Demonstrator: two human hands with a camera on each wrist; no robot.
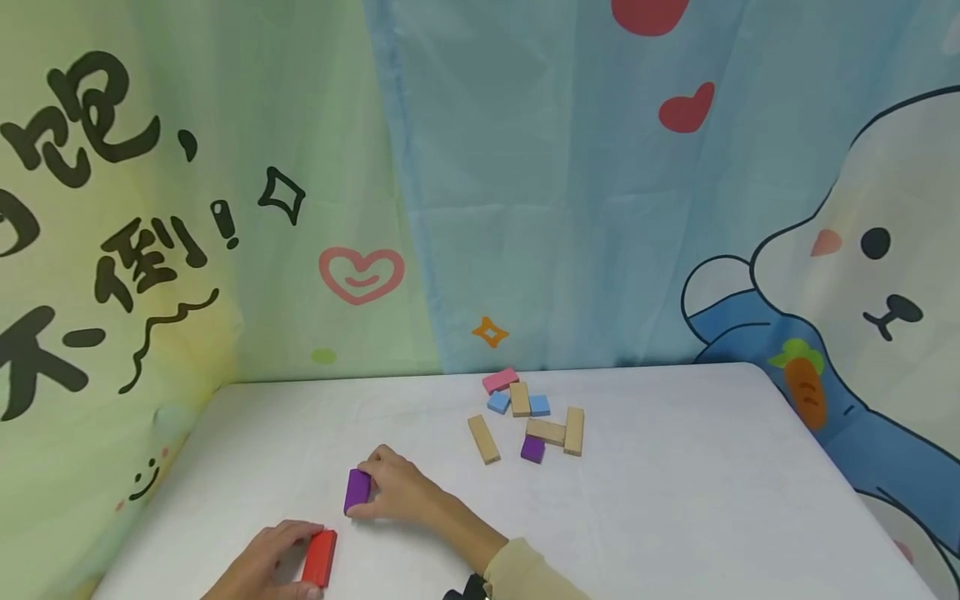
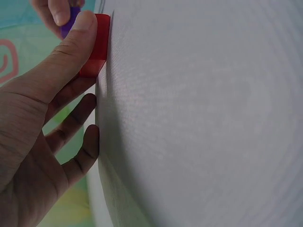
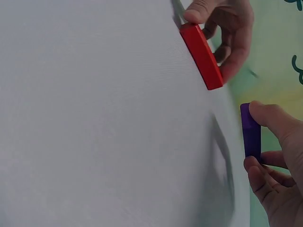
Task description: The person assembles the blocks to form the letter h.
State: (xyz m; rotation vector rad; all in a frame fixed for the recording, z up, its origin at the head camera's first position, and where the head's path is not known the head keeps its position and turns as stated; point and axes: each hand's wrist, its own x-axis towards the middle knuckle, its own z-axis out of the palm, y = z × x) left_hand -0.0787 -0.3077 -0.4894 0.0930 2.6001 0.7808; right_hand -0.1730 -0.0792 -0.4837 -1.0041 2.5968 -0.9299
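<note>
My left hand (image 1: pixel 268 560) pinches a red block (image 1: pixel 320 558) by its ends near the front left of the white table. In the left wrist view the thumb lies over the red block (image 2: pixel 100 42), close to the tabletop, and the other fingers spread below it. My right hand (image 1: pixel 405 490) holds a purple block (image 1: pixel 357 492) between thumb and fingertips, a little farther back. The right wrist view shows this purple block (image 3: pixel 251 132) above its shadow, apart from the red block (image 3: pixel 201 56) in the left hand.
Toward the back of the white table (image 1: pixel 675 500) lie several loose blocks: plain wood (image 1: pixel 483 439), blue (image 1: pixel 498 402), pink (image 1: pixel 500 381) and another purple one (image 1: pixel 533 450). A printed curtain (image 1: pixel 510 208) hangs behind the table's far edge.
</note>
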